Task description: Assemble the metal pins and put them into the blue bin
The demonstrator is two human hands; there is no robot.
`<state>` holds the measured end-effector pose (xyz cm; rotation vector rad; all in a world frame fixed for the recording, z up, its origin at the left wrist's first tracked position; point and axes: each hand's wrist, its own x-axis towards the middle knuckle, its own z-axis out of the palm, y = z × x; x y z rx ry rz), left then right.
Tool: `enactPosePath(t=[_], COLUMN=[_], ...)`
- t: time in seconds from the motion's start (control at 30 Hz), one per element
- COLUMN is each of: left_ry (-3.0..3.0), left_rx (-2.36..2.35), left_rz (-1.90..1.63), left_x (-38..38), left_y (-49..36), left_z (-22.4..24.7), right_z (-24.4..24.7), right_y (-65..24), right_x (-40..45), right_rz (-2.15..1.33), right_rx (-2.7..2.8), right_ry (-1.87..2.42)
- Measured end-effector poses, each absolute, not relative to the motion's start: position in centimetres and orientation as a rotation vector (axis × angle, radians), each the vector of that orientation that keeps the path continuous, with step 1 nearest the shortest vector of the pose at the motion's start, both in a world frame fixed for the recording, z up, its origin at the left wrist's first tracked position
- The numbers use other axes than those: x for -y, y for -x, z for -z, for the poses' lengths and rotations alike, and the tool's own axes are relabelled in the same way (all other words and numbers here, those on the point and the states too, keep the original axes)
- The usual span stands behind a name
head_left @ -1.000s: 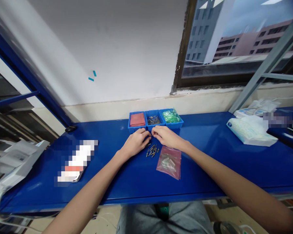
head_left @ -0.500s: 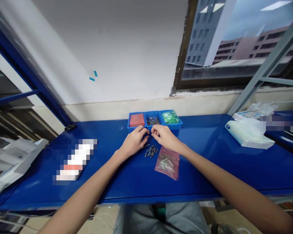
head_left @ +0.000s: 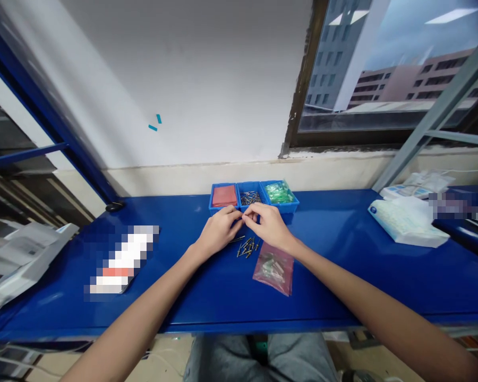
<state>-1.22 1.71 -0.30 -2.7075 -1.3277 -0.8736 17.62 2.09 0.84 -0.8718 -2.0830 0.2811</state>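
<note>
My left hand (head_left: 222, 225) and my right hand (head_left: 267, 223) meet fingertip to fingertip just in front of the blue bins. Both have their fingers bent and pinched; whatever lies between them is too small or hidden to make out. Several metal screws (head_left: 247, 246) lie loose on the table right below the hands, one partly under the left hand. Close to my right wrist is a pink clear bag (head_left: 273, 270) with small pale and greenish packets inside. Behind the hands stand a bin of pink bags (head_left: 224, 196), a bin of screws (head_left: 250, 198) and a bin of green packets (head_left: 279, 192).
All this rests on a blue table (head_left: 330, 286) against a wall. A pixelated white item (head_left: 127, 260) lies at left, beside white equipment (head_left: 24, 265) with a cable. On the right are a tissue pack (head_left: 406, 223) and a grey metal post (head_left: 430, 122).
My right hand has moved slightly left, so its fingertips now touch or overlap those of my left hand. The screws and pink bag have stayed put.
</note>
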Motion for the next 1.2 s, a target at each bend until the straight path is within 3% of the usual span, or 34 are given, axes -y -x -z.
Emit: enactPosePath(t=[0.2,0.4,1.2], left_ry=[2.608,2.586,2.5], left_rx=[1.411,1.361,1.216], left_rz=[0.839,0.883,1.301], left_x=[-2.0,-2.3,-1.2], left_y=[1.6,1.9,0.9], left_z=[0.4,0.6,-0.1], right_z=[-0.9,-1.5,-0.6], right_y=[-18.3,-18.7,-17.9], right_x=[-2.0,-2.1,-2.7], right_rz=[0.014,0.1,-0.585], right_rx=[2.307,2.384,2.093], right_ry=[0.962,1.112,0.95])
